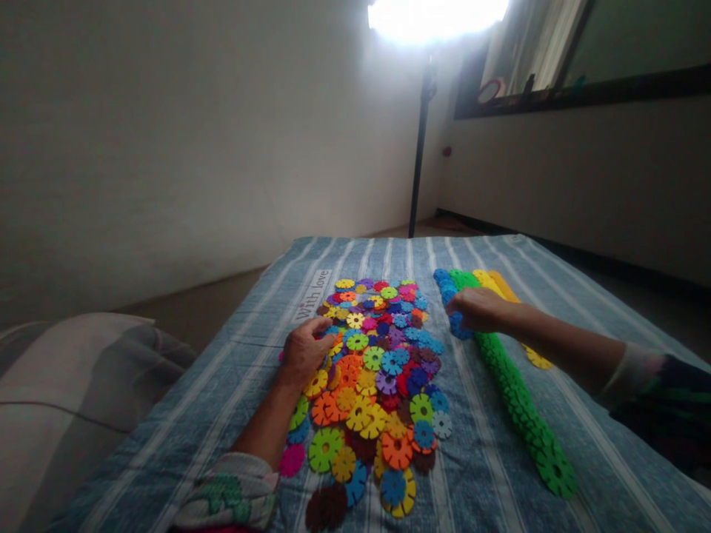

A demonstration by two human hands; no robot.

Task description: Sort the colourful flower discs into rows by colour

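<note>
My left hand [306, 346] rests at the left side of a wide spread of loose, notched plastic discs [373, 359] in many colours. Its thumb and index finger are apart, at the edge of the discs, and nothing shows between them. My right hand [472, 309] is closed over a row of overlapping blue discs [442, 278]. Whatever its fingertips hold is hidden behind the hand. A long row of green discs [525, 414] runs from beyond that hand towards me. Yellow discs [538, 357] lie in a row under and past my right forearm.
The discs lie on a blue-grey striped cloth [233, 385] printed with "With love". An orange-yellow row [503, 285] is at the far right. A lit lamp on a black stand [421, 148] stands behind the far edge. Pale checked fabric [83, 385] is at the left.
</note>
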